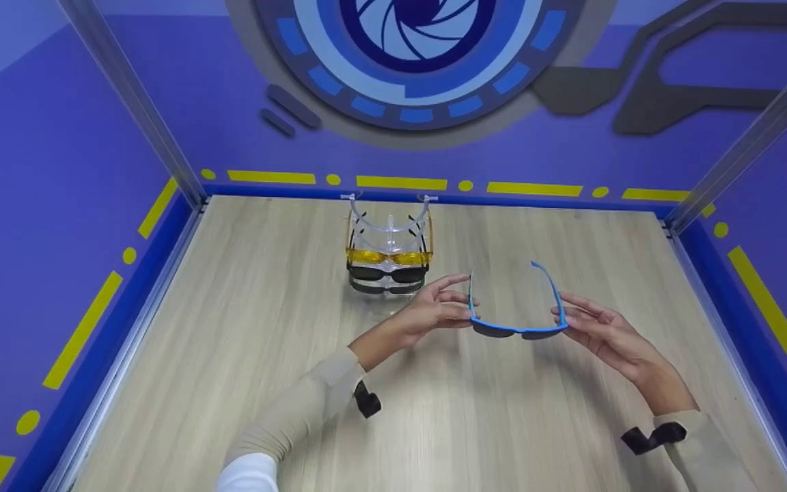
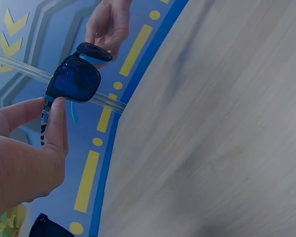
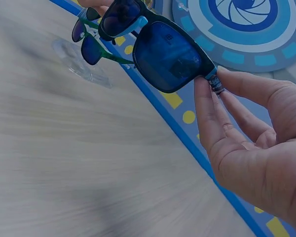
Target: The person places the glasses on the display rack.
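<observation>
A pair of blue-framed sunglasses point(image 1: 518, 331) with dark lenses is held up over the table, temples unfolded and pointing away from me. My left hand point(image 1: 431, 311) pinches the left temple by the hinge between thumb and fingers. On the other side my right hand point(image 1: 605, 331) pinches the right temple at its hinge. Seen from the right wrist, the dark lens point(image 3: 170, 57) has a patterned temple beside it, gripped by thumb and fingertips. In the left wrist view the left fingers hold a similar patterned temple point(image 2: 45, 118).
Left of the hands stands a clear display rack point(image 1: 390, 229) bearing yellow glasses point(image 1: 389, 257) and dark sunglasses point(image 1: 388, 274) below them, with another dark pair point(image 1: 387, 289) lowest. Its clear round base point(image 3: 81, 64) shows in the right wrist view. Blue-purple panels point(image 1: 182, 89) enclose the wooden table point(image 1: 264, 307).
</observation>
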`<move>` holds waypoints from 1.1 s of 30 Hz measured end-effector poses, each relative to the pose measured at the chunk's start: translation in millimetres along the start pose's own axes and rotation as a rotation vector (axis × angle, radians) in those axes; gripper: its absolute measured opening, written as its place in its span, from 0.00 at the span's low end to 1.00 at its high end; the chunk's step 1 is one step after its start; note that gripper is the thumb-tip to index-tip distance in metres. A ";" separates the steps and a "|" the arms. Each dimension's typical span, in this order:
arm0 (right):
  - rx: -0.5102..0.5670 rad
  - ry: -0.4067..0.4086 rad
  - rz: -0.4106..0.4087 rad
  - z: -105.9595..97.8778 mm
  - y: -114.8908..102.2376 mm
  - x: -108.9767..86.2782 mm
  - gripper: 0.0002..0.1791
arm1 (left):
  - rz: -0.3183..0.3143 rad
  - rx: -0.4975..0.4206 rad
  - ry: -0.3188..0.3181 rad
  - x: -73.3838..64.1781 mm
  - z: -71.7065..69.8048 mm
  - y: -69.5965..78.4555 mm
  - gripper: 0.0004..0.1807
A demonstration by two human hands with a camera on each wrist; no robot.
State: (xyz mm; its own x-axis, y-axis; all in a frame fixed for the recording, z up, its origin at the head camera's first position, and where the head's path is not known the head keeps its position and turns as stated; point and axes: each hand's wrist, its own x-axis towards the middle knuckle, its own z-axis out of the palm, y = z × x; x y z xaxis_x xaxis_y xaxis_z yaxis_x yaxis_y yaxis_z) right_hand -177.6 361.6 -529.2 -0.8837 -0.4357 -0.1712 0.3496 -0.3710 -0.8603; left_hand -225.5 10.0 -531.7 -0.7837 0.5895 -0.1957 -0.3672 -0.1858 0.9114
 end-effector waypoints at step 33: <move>-0.025 0.000 -0.139 48.8 -44.3 5.8 0.23 | 0.100 -0.006 -0.058 -19.2 0.0 78.9 0.38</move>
State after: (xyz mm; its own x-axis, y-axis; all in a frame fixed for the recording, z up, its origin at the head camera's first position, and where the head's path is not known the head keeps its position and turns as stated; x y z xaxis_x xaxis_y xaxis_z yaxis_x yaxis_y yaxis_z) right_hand -183.0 335.5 -468.7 -0.9230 -0.3816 -0.0500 0.2164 -0.4071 -0.8874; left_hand -239.4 -15.9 -456.0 -0.7865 0.6121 -0.0822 -0.2915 -0.2507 0.9231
